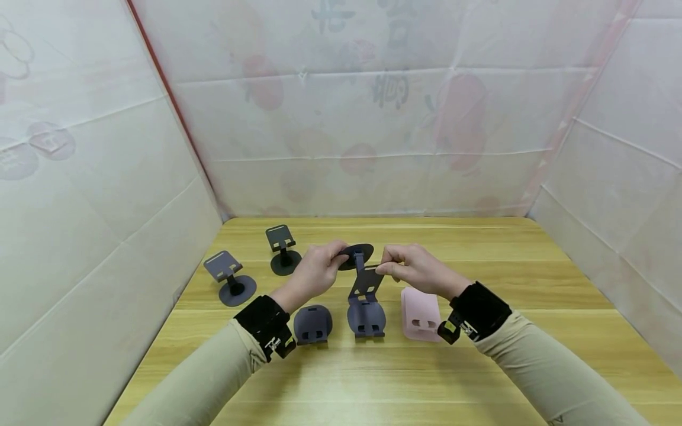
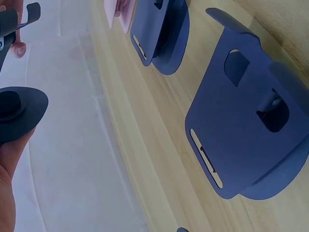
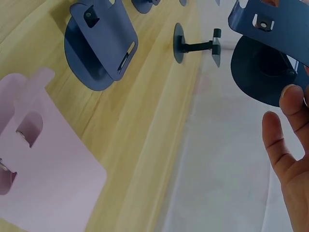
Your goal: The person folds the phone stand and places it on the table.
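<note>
Above the middle of the table both hands hold one dark grey phone stand (image 1: 362,272). My left hand (image 1: 326,265) grips its round base (image 1: 356,255), which also shows in the left wrist view (image 2: 17,113) resting against my palm. My right hand (image 1: 391,269) pinches the top edge of the stand's flat plate (image 1: 366,281). In the right wrist view that plate (image 3: 277,29) and base (image 3: 258,72) hang at the upper right, with loose fingers (image 3: 287,130) below them.
On the wooden table (image 1: 479,355) a dark folded stand (image 1: 312,324), a blue one (image 1: 366,316) and a pink one (image 1: 421,306) lie in a row under the hands. Two unfolded stands (image 1: 229,275) (image 1: 282,248) are upright at the back left. Cloth walls enclose three sides.
</note>
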